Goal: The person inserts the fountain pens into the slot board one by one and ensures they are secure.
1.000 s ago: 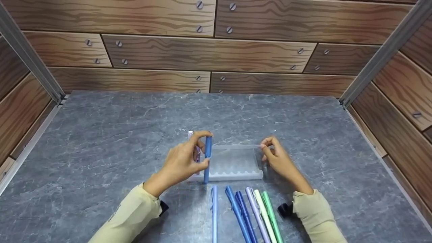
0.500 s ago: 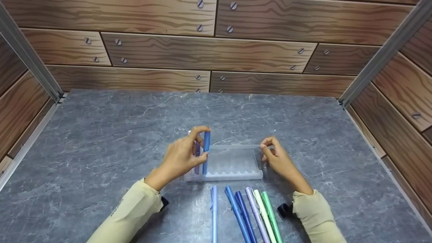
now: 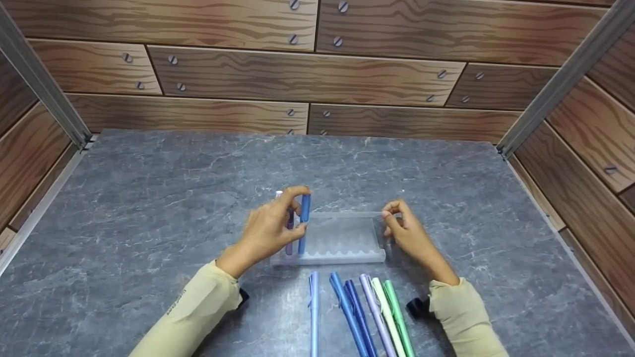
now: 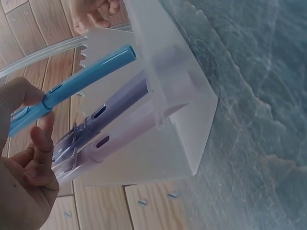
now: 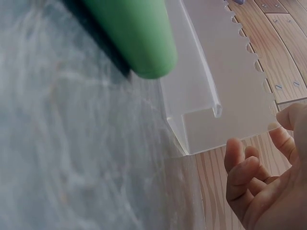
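Observation:
My left hand (image 3: 268, 228) pinches a blue pen (image 4: 79, 84) between thumb and fingers, holding it over the left part of a translucent pen stand (image 3: 342, 258). In the left wrist view, the blue pen's free end is near the stand's front wall; whether they touch I cannot tell. Beside it, a purple pen (image 4: 117, 101) and a pale pink pen (image 4: 122, 135) lean in the stand, their lower ends behind the frosted wall. My right hand (image 3: 412, 240) pinches the stand's far right corner between thumb and finger, at its notched back panel (image 5: 235, 91).
In front of the stand, several pens lie on the grey marbled table (image 3: 173, 198): light blue (image 3: 314, 312), blue (image 3: 347, 307), dark blue (image 3: 361, 317), lilac (image 3: 378, 317), pale green (image 3: 389, 317) and green (image 3: 400, 317). Wood-patterned walls (image 3: 238, 74) enclose the table's back and sides.
The left hand has moved the blue pen slightly back, and its lower end has gone from in front of the stand's front edge to behind it. My right hand keeps its place.

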Tool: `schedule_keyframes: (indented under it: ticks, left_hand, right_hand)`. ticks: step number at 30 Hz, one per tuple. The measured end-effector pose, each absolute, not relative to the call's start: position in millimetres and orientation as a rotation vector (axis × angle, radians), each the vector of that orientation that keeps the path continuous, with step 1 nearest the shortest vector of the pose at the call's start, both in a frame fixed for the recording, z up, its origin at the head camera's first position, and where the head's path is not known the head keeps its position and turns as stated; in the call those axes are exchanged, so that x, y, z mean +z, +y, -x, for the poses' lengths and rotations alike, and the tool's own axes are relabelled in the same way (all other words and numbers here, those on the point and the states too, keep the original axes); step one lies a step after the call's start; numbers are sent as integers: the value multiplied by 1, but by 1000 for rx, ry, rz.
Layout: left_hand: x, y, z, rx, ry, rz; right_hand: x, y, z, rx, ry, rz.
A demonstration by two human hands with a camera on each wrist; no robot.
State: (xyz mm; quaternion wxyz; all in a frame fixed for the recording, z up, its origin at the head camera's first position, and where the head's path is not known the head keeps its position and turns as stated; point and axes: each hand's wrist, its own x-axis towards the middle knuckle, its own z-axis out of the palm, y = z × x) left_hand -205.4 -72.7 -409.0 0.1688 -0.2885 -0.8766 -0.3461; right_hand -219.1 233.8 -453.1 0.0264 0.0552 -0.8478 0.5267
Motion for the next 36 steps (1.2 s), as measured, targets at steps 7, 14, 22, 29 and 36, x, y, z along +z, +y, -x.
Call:
schedule_keyframes:
  ticks: [7, 14, 22, 29, 36]
  left_hand:
    - [-414, -73, 206, -964, -2488, 851]
    - [-416, -74, 206, -984, -2523, 854]
    - [-417, -74, 205, -966, -2553, 847]
    - [-417, -74, 205, -955, -2562, 839]
    - [-417, -75, 203, -937, -2573, 854]
  right_hand:
    - [-450, 233, 218, 1584, -2653, -182]
    - [-451, 233, 218, 1590, -2642, -188]
    - [-451, 234, 219, 1587, -2639, -182]
    - [-451, 235, 219, 1584, -2651, -180]
    - [-451, 235, 219, 1593, -2648, -184]
